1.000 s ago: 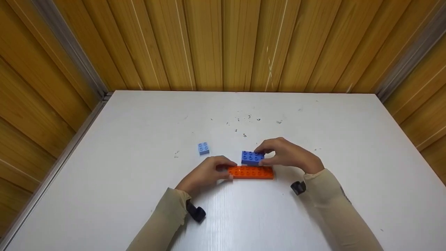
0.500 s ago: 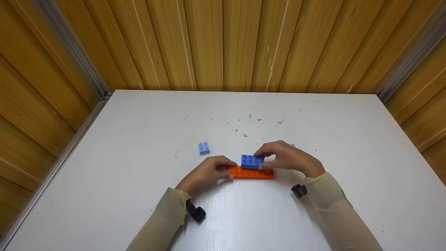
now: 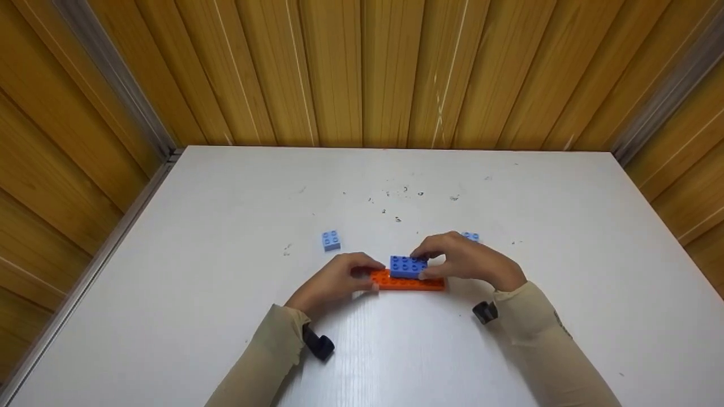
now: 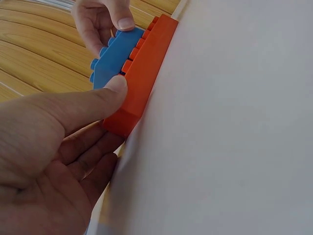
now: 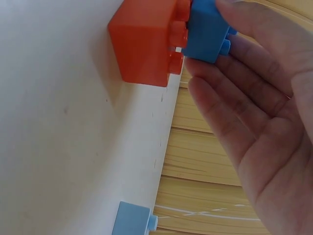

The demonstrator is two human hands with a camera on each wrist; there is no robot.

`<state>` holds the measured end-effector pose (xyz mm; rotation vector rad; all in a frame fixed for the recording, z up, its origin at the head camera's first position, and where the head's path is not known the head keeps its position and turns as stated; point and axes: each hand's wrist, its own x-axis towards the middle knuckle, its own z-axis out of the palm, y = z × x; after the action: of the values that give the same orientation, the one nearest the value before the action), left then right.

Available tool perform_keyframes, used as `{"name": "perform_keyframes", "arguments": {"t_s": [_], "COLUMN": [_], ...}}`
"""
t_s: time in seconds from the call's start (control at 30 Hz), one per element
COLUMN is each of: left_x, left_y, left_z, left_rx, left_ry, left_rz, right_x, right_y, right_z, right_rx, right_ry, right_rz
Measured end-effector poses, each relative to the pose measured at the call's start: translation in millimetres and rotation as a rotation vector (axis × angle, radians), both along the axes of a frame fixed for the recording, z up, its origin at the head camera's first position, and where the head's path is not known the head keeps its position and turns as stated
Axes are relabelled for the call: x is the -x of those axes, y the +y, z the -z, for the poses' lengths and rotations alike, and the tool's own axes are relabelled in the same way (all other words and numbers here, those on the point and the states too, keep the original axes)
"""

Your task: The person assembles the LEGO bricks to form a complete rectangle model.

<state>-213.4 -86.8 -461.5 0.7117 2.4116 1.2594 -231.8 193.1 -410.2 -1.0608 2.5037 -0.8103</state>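
A long orange-red toy building brick (image 3: 407, 286) lies on the white table. My left hand (image 3: 336, 281) pinches its left end between thumb and fingers, as the left wrist view shows. Over the brick's studs is a blue building brick (image 3: 405, 267) with two rows of studs. My right hand (image 3: 472, 263) grips the right end of this blue brick (image 5: 204, 32) between thumb and fingers. In the right wrist view, studs of the orange-red brick (image 5: 144, 46) show beside the blue one. Whether the two are locked together I cannot tell.
One small light-blue brick (image 3: 331, 241) lies beyond my left hand. Another light-blue brick (image 3: 470, 236) is partly hidden behind my right hand. Wood-patterned panels (image 3: 362, 73) rise at the table's back edge (image 3: 362, 148). Small dark marks speckle the tabletop.
My right hand has brought the blue brick toward me and down, from behind the orange-red brick to over it. The second light-blue brick has come into view. My left hand has stayed still.
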Motion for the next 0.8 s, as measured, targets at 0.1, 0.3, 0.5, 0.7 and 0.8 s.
{"name": "perform_keyframes", "arguments": {"t_s": [0.1, 0.3, 0.5, 0.7, 0.8], "left_x": [0.7, 1.9, 1.5, 0.4, 0.2], "left_y": [0.2, -0.1, 0.0, 0.2, 0.4], "left_z": [1.0, 2.2, 1.2, 0.1, -0.2], "left_rx": [0.000, -0.003, 0.006, 0.004, 0.012], "left_ry": [0.001, -0.003, 0.000, -0.010, -0.011], "left_rz": [-0.003, -0.003, 0.001, -0.007, -0.011], "right_x": [-0.8, -2.0, -3.3, -4.9, -5.8], "right_y": [-0.6, -1.9, -2.9, -4.0, -4.6], "right_z": [0.2, 0.0, -0.2, -1.5, -2.0], "right_rx": [-0.009, -0.010, -0.002, -0.018, -0.029], "right_ry": [0.004, 0.008, 0.000, -0.017, -0.021], "right_rz": [0.004, -0.002, -0.011, -0.001, -0.004]}}
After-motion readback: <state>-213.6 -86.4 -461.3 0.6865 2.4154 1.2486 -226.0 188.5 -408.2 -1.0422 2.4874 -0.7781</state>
